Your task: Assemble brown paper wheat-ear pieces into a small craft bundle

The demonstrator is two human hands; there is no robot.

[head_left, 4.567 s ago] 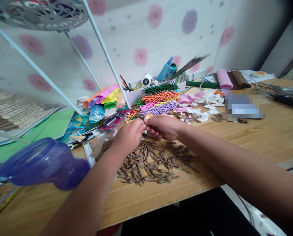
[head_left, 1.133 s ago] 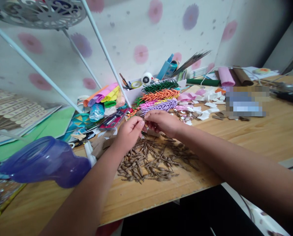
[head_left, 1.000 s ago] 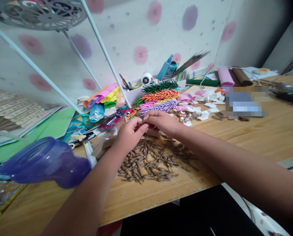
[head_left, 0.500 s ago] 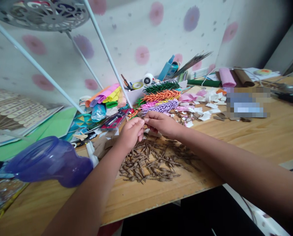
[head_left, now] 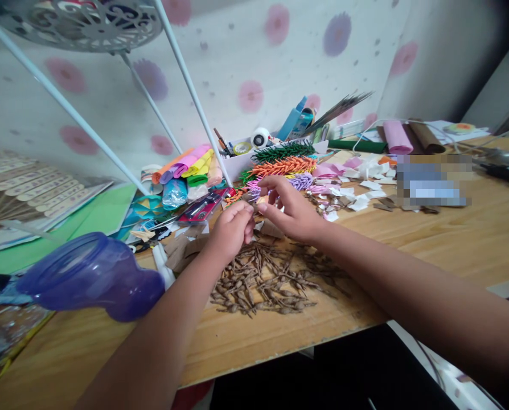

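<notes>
My left hand [head_left: 234,226] is closed in a pinch over the far side of a pile of twisted brown paper pieces [head_left: 258,285]. Whatever sits between its thumb and forefinger is too small to make out. Just right of it, my right hand [head_left: 292,212] is open, its fingers apart and curved, the thumb close to the left fingertips. The brown pieces are thin with swollen middles, and lie loosely heaped on the wooden table [head_left: 434,245]. Behind the hands are bundles of twisted paper strands in orange [head_left: 284,166], green [head_left: 286,151] and purple [head_left: 301,181].
A purple translucent container [head_left: 122,285] lies beside my left forearm. Rolled crepe paper [head_left: 195,162] and a white stand's leg [head_left: 190,91] are behind it. White and pink paper scraps [head_left: 359,202] spread to the right. A white box [head_left: 241,162] holds tape and tools against the wall.
The fingers of my right hand have lifted and spread, parting from the left fingertips. My left hand stays pinched. The whole view has shifted slightly.
</notes>
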